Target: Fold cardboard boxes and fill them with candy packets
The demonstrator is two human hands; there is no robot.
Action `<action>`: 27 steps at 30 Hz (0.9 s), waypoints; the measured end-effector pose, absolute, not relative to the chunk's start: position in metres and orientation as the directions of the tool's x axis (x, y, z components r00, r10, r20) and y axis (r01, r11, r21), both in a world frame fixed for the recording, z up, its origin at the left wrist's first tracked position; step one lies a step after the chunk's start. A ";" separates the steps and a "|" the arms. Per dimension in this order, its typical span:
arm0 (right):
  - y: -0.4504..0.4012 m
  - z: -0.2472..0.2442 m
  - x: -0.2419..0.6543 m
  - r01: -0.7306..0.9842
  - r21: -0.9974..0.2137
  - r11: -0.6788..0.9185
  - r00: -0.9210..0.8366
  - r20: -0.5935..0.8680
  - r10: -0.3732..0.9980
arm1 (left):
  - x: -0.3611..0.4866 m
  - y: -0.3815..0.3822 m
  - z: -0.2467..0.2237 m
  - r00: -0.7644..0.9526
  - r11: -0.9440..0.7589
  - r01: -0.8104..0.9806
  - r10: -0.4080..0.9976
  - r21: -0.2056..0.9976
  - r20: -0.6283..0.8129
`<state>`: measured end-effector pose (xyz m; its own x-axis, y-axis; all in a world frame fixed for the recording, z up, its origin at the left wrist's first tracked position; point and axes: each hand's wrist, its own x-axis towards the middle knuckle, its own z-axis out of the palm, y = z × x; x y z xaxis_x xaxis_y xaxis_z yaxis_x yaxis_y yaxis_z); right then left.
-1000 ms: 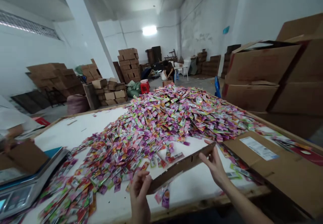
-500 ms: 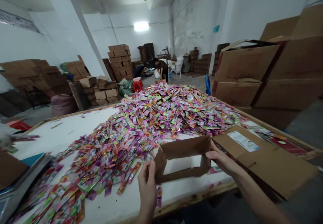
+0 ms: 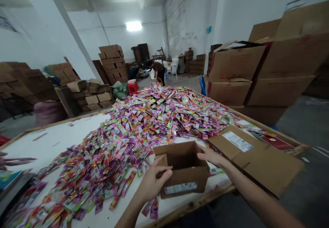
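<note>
A small open cardboard box [image 3: 183,180] stands at the table's near edge, its open top facing up and a white label on its front. My left hand [image 3: 153,180] is at the box's left front corner, fingers and thumb closed over the wall beside a small folded flap. The right wall is gripped by my right hand [image 3: 211,156], thumb toward the inside. Shadow darkens the box's interior, and I see no packets in it. Behind the box rises a large heap of small colourful flat packets [image 3: 154,118]. A few loose packets [image 3: 154,207] lie by my left forearm.
A flattened carton [image 3: 259,163] with a label overhangs the table's right edge. Wooden edging [image 3: 195,205] borders the white table [image 3: 89,123]. Large boxes [image 3: 233,73] are stacked at right. Another person [image 3: 159,71] bends over far behind the heap. Dark-edged objects [image 3: 17,190] sit at left.
Earlier the box showed white tabletop through its open bottom; now its inside is dark and its labelled front faces me. My left hand has moved up onto the left wall. The view has shifted rightward.
</note>
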<state>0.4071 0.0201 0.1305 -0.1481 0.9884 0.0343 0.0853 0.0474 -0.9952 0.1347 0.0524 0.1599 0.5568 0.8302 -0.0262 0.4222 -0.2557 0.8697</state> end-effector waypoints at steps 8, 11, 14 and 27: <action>0.025 0.093 0.407 0.030 -0.999 -0.026 -0.139 -0.030 0.990 | 0.130 0.047 0.131 0.430 0.111 0.090 0.892 0.990 -0.139; 0.024 0.093 0.411 0.032 -0.990 -0.140 -0.121 -0.143 0.982 | 0.126 0.045 0.134 0.467 0.100 0.076 0.875 0.992 -0.124; 0.027 0.102 0.414 0.036 -0.982 -0.184 -0.147 -0.187 0.971 | 0.118 0.046 0.132 0.497 0.084 0.031 0.863 0.996 -0.089; 0.043 0.105 0.407 0.230 -0.972 -0.053 0.049 -0.043 0.998 | 0.151 0.035 0.107 0.137 0.088 -0.006 0.987 0.996 -0.087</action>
<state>0.4070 0.0428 0.1049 0.0485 0.9979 -0.0434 0.2302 -0.0534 -0.9717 0.1514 0.0353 0.1072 0.1371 0.9867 -0.0869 -0.0057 0.0885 0.9961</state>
